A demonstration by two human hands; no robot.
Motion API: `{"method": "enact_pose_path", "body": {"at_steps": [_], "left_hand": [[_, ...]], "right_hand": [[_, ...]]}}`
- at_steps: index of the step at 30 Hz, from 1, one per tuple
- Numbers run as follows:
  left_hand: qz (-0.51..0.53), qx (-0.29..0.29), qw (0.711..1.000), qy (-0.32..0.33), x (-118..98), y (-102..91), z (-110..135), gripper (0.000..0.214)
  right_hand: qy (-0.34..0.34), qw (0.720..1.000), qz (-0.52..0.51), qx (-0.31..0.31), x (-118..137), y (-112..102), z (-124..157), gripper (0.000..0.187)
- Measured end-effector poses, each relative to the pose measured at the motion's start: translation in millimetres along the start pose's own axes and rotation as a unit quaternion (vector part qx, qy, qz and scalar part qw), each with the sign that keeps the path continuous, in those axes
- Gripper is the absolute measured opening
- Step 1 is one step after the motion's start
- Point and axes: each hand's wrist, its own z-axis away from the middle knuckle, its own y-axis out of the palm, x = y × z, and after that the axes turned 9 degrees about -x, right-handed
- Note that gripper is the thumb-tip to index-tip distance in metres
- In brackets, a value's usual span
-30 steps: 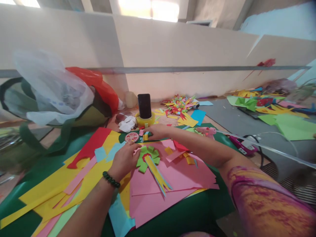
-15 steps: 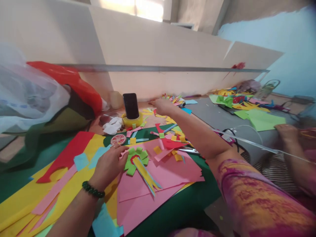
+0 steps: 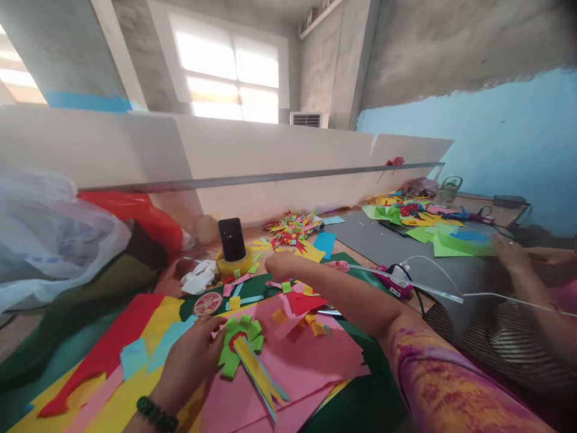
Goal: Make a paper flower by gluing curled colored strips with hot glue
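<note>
My left hand [image 3: 193,355], with a dark green bead bracelet at the wrist, has its fingers closed on the left edge of a green paper flower [image 3: 246,334]. The flower has a red centre and yellow and blue paper tails, and lies on pink paper sheets [image 3: 288,355]. My right hand [image 3: 282,264] is stretched forward over small paper scraps, in front of a pile of colourful paper pieces [image 3: 295,225]. Its fingers point away and are hidden, so what they hold does not show. Beside my left fingers lies a red-and-clear round disc [image 3: 208,304].
A phone [image 3: 231,239] stands in a yellow tape roll [image 3: 235,264]. Plastic bags [image 3: 58,234] lie at left. A glue gun [image 3: 394,279] and a long clear stick [image 3: 419,285] are at right. Another person's hand [image 3: 509,252] handles green paper [image 3: 464,240].
The view has tilted up, showing more of the window. My right hand has drawn back from the paper pile toward me, uncovering it. My left hand stays at the flower.
</note>
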Motion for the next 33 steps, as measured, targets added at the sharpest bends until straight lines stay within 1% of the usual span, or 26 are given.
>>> {"method": "enact_pose_path", "body": {"at_steps": [3, 5, 7, 9, 10, 11, 12, 13, 14, 15, 16, 18, 20, 21, 22, 23, 24, 26, 28, 29, 31, 33], "left_hand": [[-0.003, 0.004, 1.000, -0.003, -3, -2.7, 1, 0.045], [-0.003, 0.011, 1.000, -0.008, -4, -3.3, 1, 0.044], [-0.003, 0.010, 1.000, -0.009, -5, -2.8, 1, 0.043], [-0.003, 0.008, 1.000, -0.008, -5, -1.6, 1, 0.043], [-0.002, 0.009, 1.000, -0.009, -6, -1.1, 1, 0.043], [0.001, 0.011, 1.000, -0.011, -6, -0.7, 1, 0.043], [0.004, 0.015, 1.000, -0.014, -6, -0.5, 0, 0.044], [0.006, 0.020, 1.000, -0.017, -6, -0.4, 0, 0.044], [0.007, 0.023, 1.000, -0.019, -6, -0.3, 0, 0.044], [0.007, 0.023, 1.000, -0.019, -4, 0.0, -1, 0.045], [0.007, 0.022, 1.000, -0.016, -2, 0.5, -2, 0.045], [0.008, 0.019, 1.000, -0.007, 4, 2.4, -4, 0.046], [0.014, 0.017, 1.000, 0.005, 11, 5.1, -7, 0.046], [0.016, 0.017, 1.000, 0.010, 14, 6.3, -8, 0.046], [0.017, 0.016, 1.000, 0.013, 15, 7.1, -10, 0.046], [0.018, 0.016, 1.000, 0.013, 16, 7.4, -10, 0.046], [0.018, 0.014, 1.000, 0.011, 15, 7.1, -11, 0.046], [0.018, 0.008, 1.000, 0.002, 12, 5.4, -12, 0.048], [0.019, 0.005, 1.000, -0.006, 9, 3.2, -12, 0.047], [0.020, 0.003, 1.000, -0.007, 9, 2.3, -12, 0.046], [0.025, -0.005, 1.000, -0.001, 8, 1.5, -12, 0.043], [0.027, -0.018, 0.999, 0.004, 9, 1.7, -12, 0.042]], "right_hand": [[0.021, 0.999, 0.011, 0.029, -2, -5, 4, 0.023], [0.025, 0.999, 0.006, 0.025, -1, -8, 8, 0.020], [0.033, 0.999, -0.005, 0.008, 2, -11, 10, 0.023], [0.050, 0.998, -0.014, -0.024, 3, -17, 11, 0.038], [0.063, 0.996, -0.025, -0.051, 1, -22, 9, 0.048], [0.083, 0.991, -0.047, -0.096, -4, -28, 7, 0.056], [0.109, 0.978, -0.080, -0.158, -11, -37, 5, 0.062], [0.141, 0.954, -0.125, -0.232, -21, -46, 2, 0.066], [0.178, 0.911, -0.181, -0.325, -33, -57, -1, 0.067], [0.208, 0.861, -0.224, -0.407, -48, -69, -2, 0.066], [0.234, 0.807, -0.266, -0.472, -64, -82, -3, 0.066], [0.275, 0.698, -0.350, -0.562, -98, -105, -1, 0.070], [0.281, 0.611, -0.420, -0.610, -130, -124, 1, 0.073], [0.284, 0.579, -0.451, -0.617, -142, -132, 1, 0.074], [0.284, 0.558, -0.482, -0.613, -152, -140, 0, 0.075], [0.281, 0.543, -0.513, -0.603, -158, -147, -4, 0.075], [0.272, 0.534, -0.544, -0.588, -161, -154, -9, 0.074], [0.228, 0.526, -0.603, -0.554, -152, -168, -27, 0.071], [0.151, 0.529, -0.655, -0.518, -124, -179, -47, 0.068], [0.109, 0.534, -0.677, -0.494, -103, -183, -56, 0.068], [0.019, 0.550, -0.709, -0.441, -51, -186, -68, 0.069], [-0.051, 0.579, -0.732, -0.356, 5, -183, -68, 0.067]]}}
